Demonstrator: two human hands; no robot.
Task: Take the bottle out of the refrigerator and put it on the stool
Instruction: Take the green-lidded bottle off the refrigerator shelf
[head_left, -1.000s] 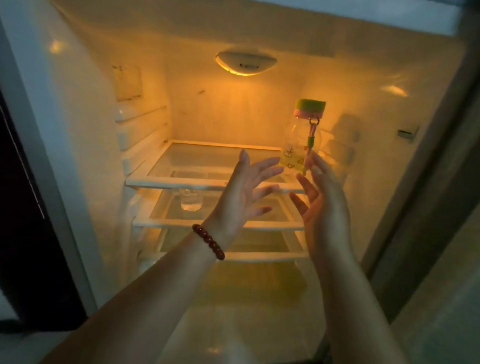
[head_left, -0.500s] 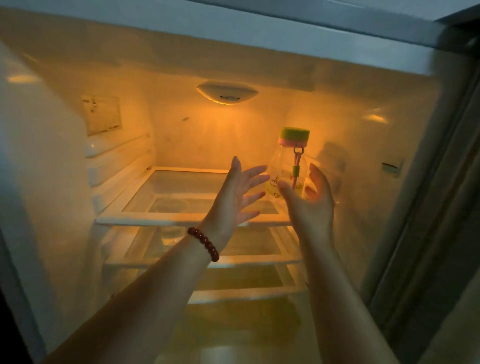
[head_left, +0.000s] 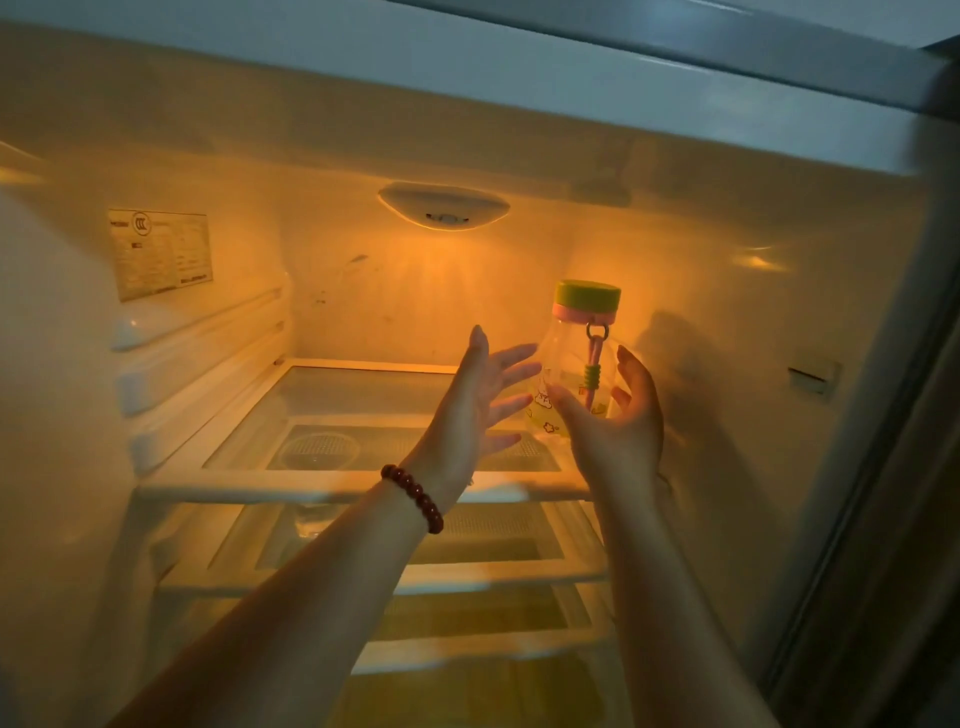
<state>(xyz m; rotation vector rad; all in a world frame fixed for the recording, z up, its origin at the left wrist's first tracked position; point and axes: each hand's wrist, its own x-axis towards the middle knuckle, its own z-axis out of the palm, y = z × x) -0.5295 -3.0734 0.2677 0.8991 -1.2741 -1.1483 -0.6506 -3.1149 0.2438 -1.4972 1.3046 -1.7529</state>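
Head view: both hands have closed in on the bottle (head_left: 574, 364) since half a second ago. It stands upright at the right rear of the refrigerator's (head_left: 363, 291) top glass shelf (head_left: 363, 410). Left hand (head_left: 470, 415), fingers spread wide, is just beside its left side; right hand (head_left: 618, 423), open and cupped, now overlaps its lower body, though whether it touches is unclear. A beaded bracelet (head_left: 413, 496) circles the left wrist.

You face the refrigerator's top glass shelf (head_left: 363, 395), white-edged and lit amber. A clear bottle (head_left: 574, 374) with a green lid stands upright on its right side, towards the back.
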